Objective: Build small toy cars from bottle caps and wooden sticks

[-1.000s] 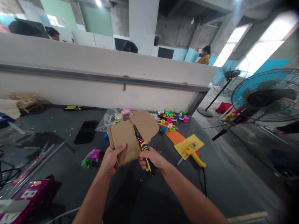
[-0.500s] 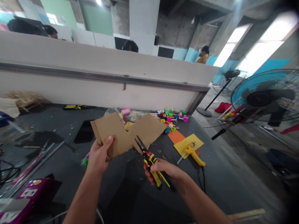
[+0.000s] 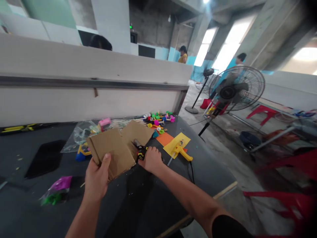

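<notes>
In the lower left-centre of the frame, our left hand (image 3: 96, 180) is keeping its grip clamped on a creased cardboard piece (image 3: 111, 148). At mid-frame, our right hand (image 3: 152, 160) is wrapping its grip around the black-and-yellow pliers (image 3: 141, 152), whose tips are showing against a second cardboard piece (image 3: 135, 132). Because the two boards are overlapping in view, we are judging that the tips could snag or shove the rear one. Right of our knuckles, a glue gun (image 3: 182, 152) is resting on the worktop's yellow sheet (image 3: 183, 137); a careless rightward sweep could be knocking it, our forearm catching its cord (image 3: 192, 172)
</notes>
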The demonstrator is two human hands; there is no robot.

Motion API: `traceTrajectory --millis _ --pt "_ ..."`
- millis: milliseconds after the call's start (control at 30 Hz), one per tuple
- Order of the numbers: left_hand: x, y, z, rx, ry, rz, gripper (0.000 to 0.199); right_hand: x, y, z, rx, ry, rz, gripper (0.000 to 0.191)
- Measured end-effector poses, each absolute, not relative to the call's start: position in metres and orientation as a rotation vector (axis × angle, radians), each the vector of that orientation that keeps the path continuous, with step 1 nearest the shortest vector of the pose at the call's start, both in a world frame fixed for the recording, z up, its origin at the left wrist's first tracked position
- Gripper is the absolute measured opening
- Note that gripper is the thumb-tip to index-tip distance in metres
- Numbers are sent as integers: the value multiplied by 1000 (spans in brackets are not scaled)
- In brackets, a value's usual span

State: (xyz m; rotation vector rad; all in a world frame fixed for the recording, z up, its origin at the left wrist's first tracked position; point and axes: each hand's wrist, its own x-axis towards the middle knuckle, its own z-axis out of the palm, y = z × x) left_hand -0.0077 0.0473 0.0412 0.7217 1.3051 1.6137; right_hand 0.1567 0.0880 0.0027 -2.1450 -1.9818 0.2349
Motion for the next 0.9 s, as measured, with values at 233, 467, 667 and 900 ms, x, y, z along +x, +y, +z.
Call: traceTrajectory --millis 233,467,667,900 --pt "-2 49 25 793 1398 1509 43 223 63 23 -1802 -2126 84 44" --pt "21 58 24 733 1457 1268 32 340 58 0 -2218 -1758 -60 49" --pt "57 73 38 752 1357 995 24 365 64 -38 -2072 -1750 49 50" --pt "92 104 36 919 1230 847 31 385 50 -29 -1738 -1344 225 50"
